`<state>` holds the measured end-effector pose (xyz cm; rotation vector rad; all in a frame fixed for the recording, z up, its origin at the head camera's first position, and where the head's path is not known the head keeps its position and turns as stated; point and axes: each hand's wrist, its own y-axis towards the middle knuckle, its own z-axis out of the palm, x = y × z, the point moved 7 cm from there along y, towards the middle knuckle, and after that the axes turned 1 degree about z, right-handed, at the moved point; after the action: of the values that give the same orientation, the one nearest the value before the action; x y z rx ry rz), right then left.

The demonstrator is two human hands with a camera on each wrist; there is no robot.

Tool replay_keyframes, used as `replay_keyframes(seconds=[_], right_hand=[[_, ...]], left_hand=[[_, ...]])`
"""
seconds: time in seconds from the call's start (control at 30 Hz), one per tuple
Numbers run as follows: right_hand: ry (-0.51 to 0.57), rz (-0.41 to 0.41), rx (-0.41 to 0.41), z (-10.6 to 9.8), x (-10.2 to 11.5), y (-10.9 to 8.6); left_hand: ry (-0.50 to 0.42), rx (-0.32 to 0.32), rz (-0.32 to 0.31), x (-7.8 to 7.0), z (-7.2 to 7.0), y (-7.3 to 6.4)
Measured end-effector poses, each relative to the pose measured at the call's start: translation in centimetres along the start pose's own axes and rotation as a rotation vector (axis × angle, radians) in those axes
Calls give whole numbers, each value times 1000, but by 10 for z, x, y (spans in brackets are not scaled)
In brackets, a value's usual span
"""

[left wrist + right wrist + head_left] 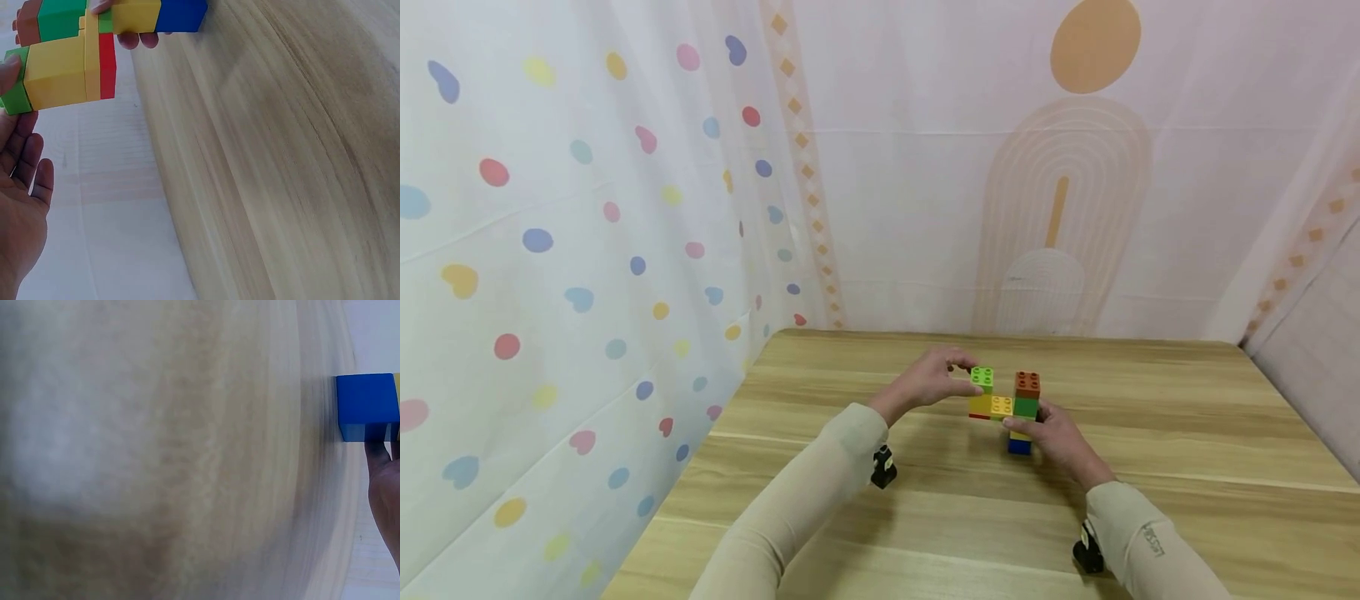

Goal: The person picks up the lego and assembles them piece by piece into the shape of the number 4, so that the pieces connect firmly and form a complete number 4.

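Two stacks of toy building bricks are joined by a low yellow bridge piece (1002,406). My left hand (934,379) pinches the light green brick (982,377) on top of the left stack, thumb in front and fingers behind. Below it sit a yellow brick (56,74) and a thin red one (107,65). Around the taller right stack curls my right hand (1060,437), with its thumb across the middle. That stack has a brown brick (1027,384) on top, a green brick (1026,407) beneath, then light green, yellow, and a blue brick (367,400) at the bottom.
A wooden table (940,533) spreads under both hands. Behind it hangs a pale curtain (910,208), and a dotted curtain (580,275) covers the left side. Black wrist devices (884,468) show below the sleeves.
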<state>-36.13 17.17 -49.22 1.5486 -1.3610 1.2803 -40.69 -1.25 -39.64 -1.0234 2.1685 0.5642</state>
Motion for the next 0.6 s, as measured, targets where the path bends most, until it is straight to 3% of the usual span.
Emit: replay_keyframes(seconds=[0.23,0.6], right_hand=[[10,-4,-1,1,1,-2],[8,-14,-8,1,1,-2]], left_hand=[[-7,-5,-18,2,1,-1],[14,1,7,1,2,0]])
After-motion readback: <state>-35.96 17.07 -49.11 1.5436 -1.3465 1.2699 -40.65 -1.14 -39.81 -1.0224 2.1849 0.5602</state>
